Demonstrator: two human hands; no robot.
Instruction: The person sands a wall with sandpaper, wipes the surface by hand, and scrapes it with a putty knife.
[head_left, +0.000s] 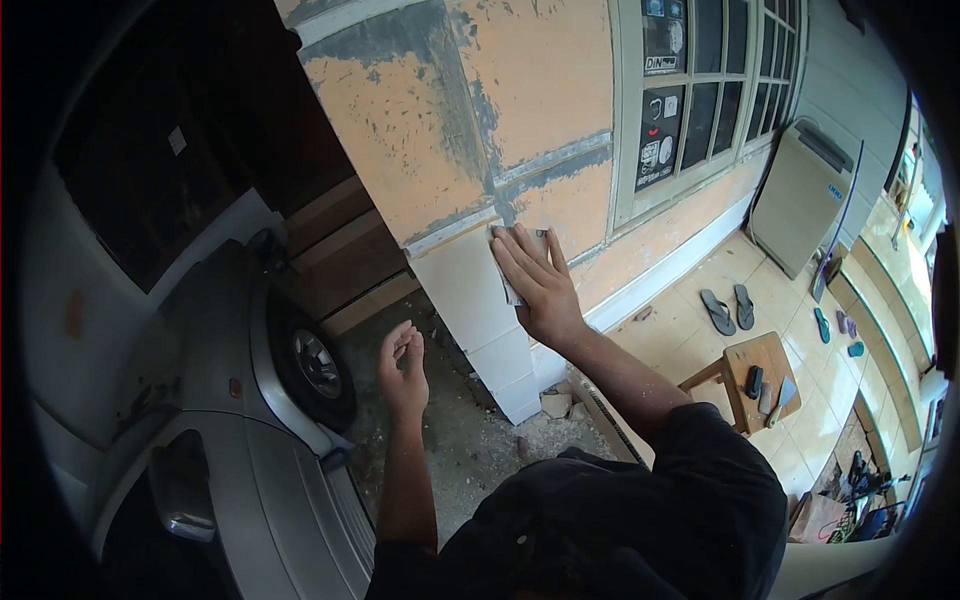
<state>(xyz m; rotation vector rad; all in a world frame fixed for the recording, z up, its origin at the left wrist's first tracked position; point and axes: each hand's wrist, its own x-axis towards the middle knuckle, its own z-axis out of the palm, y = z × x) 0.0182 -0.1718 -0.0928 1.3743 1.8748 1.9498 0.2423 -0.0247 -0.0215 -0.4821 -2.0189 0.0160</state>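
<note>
The left hand [404,372] hung in the air just left of the white-tiled pillar base [450,280], its fingers loosely curled toward the thumb. The right hand [537,282] lay flat at the pillar base's upper right, fingers stretched and slightly spread, pressing a thin grey sheet [541,241] against it. Rubble [558,404] lay at its foot. Left of it stood a silver car [215,370]; to its right, a wooden stool [757,352] bore a scraper [787,392]. Farther right of it lay dark flip-flops [717,312].
</note>
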